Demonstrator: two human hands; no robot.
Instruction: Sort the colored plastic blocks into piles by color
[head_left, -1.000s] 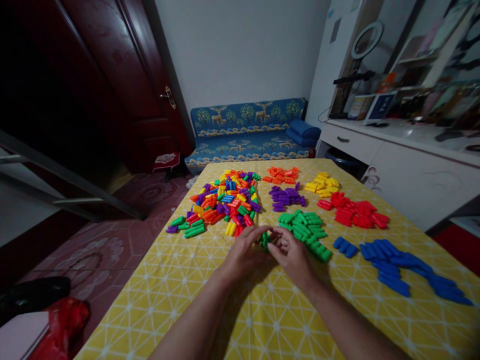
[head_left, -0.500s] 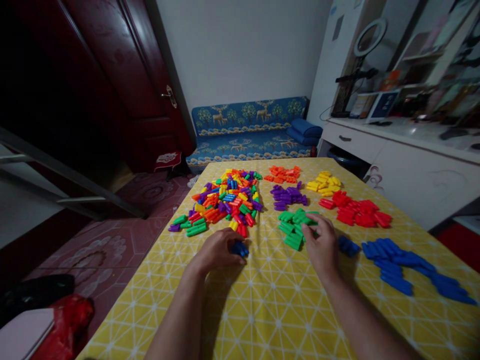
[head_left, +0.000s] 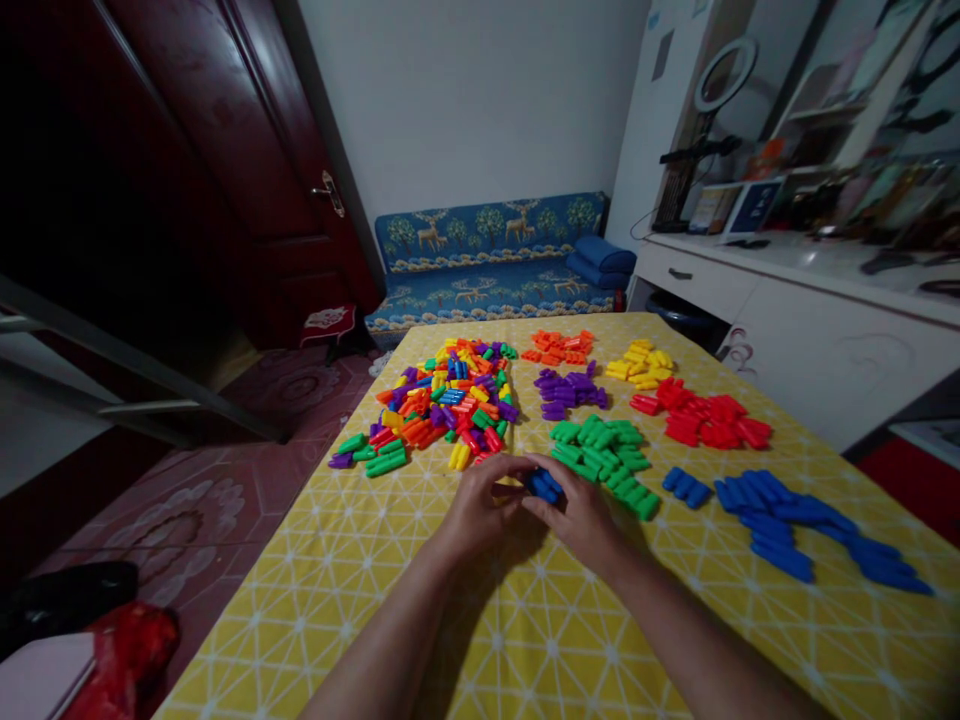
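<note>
Near the table's middle my two hands meet around a blue plastic building block (head_left: 546, 487) made of joined rounded tubes. My left hand (head_left: 480, 505) has curled fingers at the block's left end. My right hand (head_left: 583, 510) pinches it between thumb and fingers from the right; part of the block is hidden. Just beyond my right hand lies a pile of green blocks (head_left: 600, 448). A mixed heap of coloured blocks (head_left: 450, 395) spreads out past my left hand. One separate blue block (head_left: 686, 487) rests to the right of the green pile.
Sorted piles on the yellow tablecloth (head_left: 315, 620) include purple blocks (head_left: 566, 388), orange blocks (head_left: 559, 346), yellow blocks (head_left: 640, 364), red blocks (head_left: 705, 415) and blue blocks (head_left: 810, 525). Behind the table stands a blue patterned sofa (head_left: 487, 290); a white dresser (head_left: 810, 340) is on the right.
My left hand has carried the blue block to the right. My right hand has left the green pile, moving left and nearer, and now grips that block too.
</note>
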